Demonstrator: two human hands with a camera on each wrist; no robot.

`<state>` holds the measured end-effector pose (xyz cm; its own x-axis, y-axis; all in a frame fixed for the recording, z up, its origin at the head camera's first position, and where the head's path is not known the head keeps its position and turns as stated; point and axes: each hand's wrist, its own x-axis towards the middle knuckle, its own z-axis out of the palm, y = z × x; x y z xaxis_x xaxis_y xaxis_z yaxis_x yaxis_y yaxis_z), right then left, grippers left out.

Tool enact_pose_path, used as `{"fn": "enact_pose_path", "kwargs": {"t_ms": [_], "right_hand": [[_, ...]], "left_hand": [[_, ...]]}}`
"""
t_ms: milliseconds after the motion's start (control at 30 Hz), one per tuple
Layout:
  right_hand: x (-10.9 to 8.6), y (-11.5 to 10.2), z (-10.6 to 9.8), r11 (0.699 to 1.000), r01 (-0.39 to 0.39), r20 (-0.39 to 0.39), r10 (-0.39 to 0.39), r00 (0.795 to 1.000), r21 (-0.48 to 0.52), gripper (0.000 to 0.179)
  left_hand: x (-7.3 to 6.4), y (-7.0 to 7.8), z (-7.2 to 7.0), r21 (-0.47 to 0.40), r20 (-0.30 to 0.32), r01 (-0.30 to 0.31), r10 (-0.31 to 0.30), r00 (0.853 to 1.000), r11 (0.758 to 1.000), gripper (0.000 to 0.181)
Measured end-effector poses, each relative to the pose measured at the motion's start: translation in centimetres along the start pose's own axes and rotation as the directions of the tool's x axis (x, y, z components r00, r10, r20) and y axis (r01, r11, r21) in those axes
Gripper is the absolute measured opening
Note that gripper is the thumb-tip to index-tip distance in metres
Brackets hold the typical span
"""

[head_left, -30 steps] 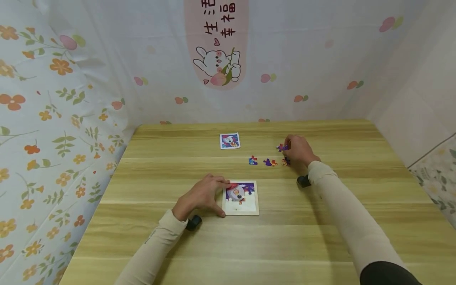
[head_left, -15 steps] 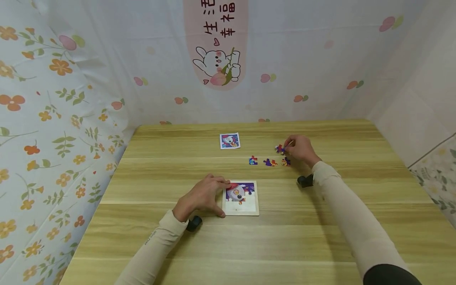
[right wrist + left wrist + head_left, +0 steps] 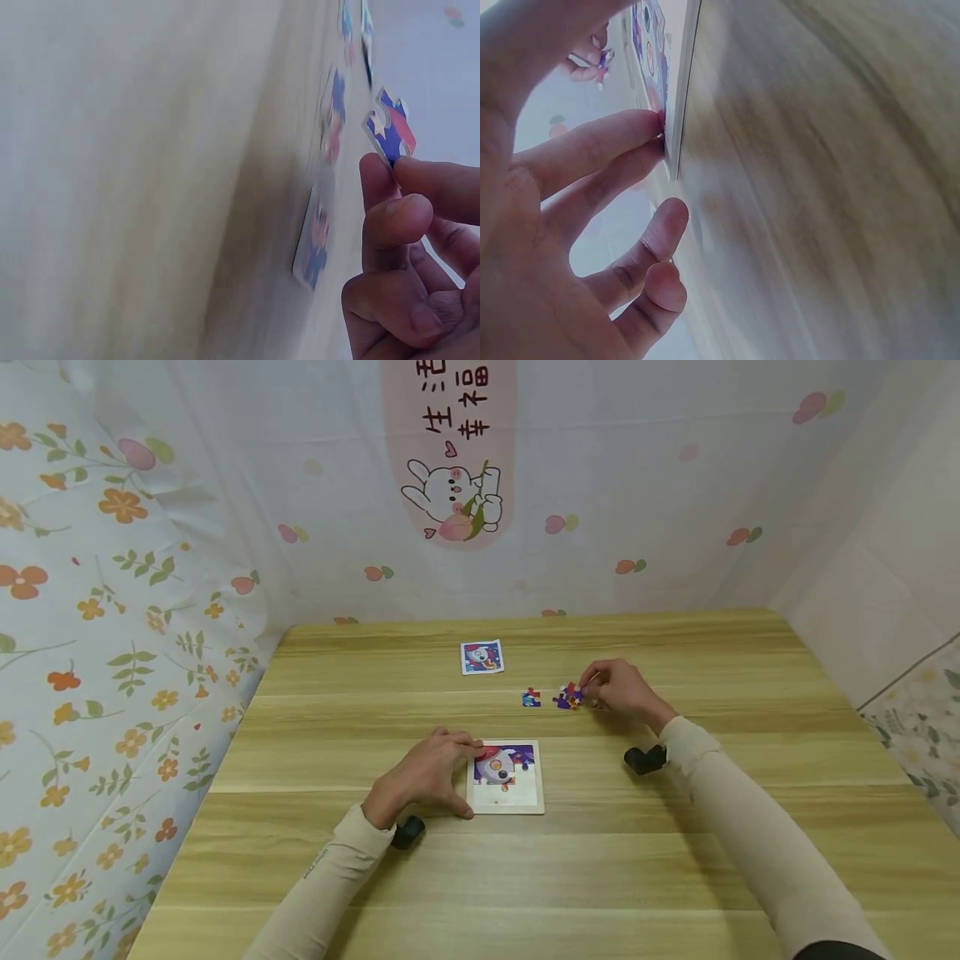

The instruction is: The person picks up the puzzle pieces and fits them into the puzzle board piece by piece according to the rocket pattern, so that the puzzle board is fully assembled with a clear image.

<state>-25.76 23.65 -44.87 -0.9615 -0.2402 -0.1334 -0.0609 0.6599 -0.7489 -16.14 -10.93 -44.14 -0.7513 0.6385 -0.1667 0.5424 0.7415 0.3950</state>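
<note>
My left hand rests at the left side of a square puzzle tray, thumb by its near corner, fingertips on its far corner. The left wrist view shows two fairly straight fingers touching the tray's edge. Part of a picture with a round grey-white character fills the tray's upper area; its lower area is bare white. Between thumb and index finger, my right hand pinches a purple and red jigsaw piece, raised above the table. Below it lie loose puzzle pieces, one partly covered by the hand in the head view.
A small picture card lies farther back on the wooden table. Another loose puzzle piece lies left of my right hand. A white printed curtain hangs behind the table, and a flowered one at the left.
My right hand has picked the purple and red puzzle piece off the table and moved it left and nearer, over the loose pieces. My left hand stays at the tray.
</note>
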Motion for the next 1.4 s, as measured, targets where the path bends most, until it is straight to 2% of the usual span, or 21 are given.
{"fn": "enact_pose_path", "kwargs": {"t_ms": [400,800,1133,1400], "right_hand": [[-2.0,-2.5,2.2,0.997,0.071,0.11,-0.073,0.991,0.017,0.011],[-3.5,-4.1,4.6,0.989,0.147,0.221,-0.147,0.964,0.02,0.01],[-4.3,-4.5,6.6,0.981,0.195,0.268,-0.194,0.944,0.022,0.011],[-4.6,-4.6,7.2,0.972,0.234,0.281,-0.233,0.931,0.029,0.013]], "left_hand": [[0.4,-0.2,0.0,0.011,-0.002,0.007,-0.007,1.0,1.0,0.089],[0.7,-0.4,0.1,0.004,-0.002,0.003,-0.003,1.0,1.0,0.09],[0.8,-0.2,0.1,-0.01,0.006,0.028,-0.028,1.0,1.0,0.089],[0.7,-0.1,0.0,-0.011,0.008,0.038,-0.038,0.999,0.999,0.089]]}}
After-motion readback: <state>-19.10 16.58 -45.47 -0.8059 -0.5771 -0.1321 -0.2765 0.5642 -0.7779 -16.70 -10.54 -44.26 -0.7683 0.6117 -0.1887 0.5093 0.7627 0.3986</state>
